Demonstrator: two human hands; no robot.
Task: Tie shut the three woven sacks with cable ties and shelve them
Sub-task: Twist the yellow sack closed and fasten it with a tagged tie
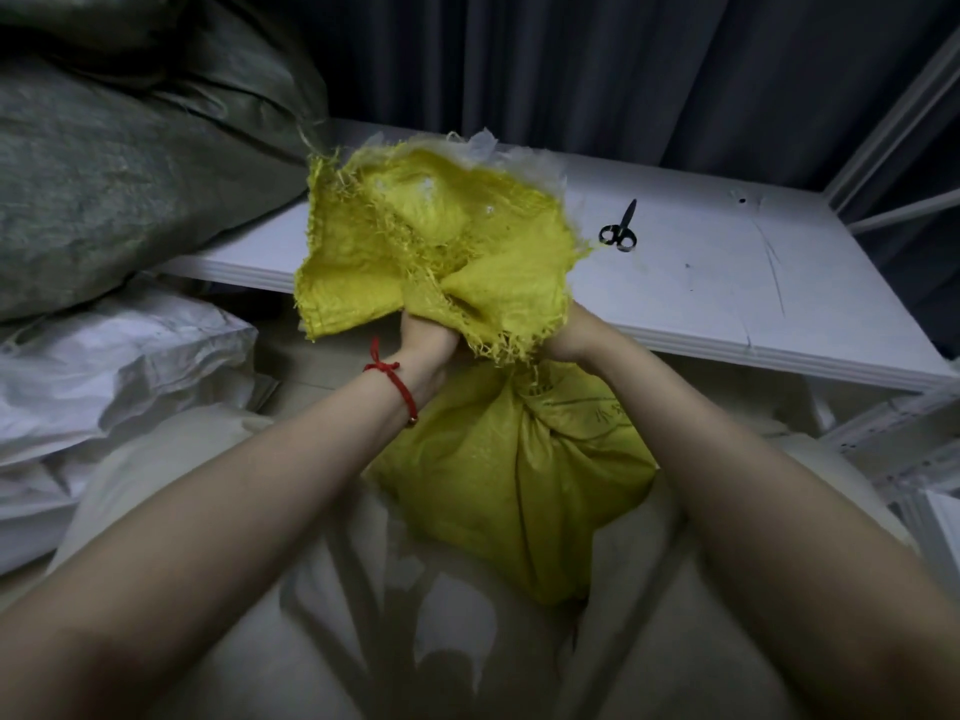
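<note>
A yellow woven sack (pixel 511 480) stands in front of me on a pale sack. Its neck is gathered, and the frayed open top (pixel 431 236) flares out above my hands. My left hand (pixel 423 337), with a red string at the wrist, grips the bunched neck from the left. My right hand (pixel 569 332) grips the same neck from the right, its fingers hidden behind the cloth. No cable tie shows in this view.
A white shelf board (pixel 727 283) lies behind the sack with black scissors (pixel 619 230) on it. A big grey-green sack (pixel 119 163) rests on the shelf's left end. White sacks (pixel 114 371) are piled at left. Metal shelf posts (pixel 893 122) rise at right.
</note>
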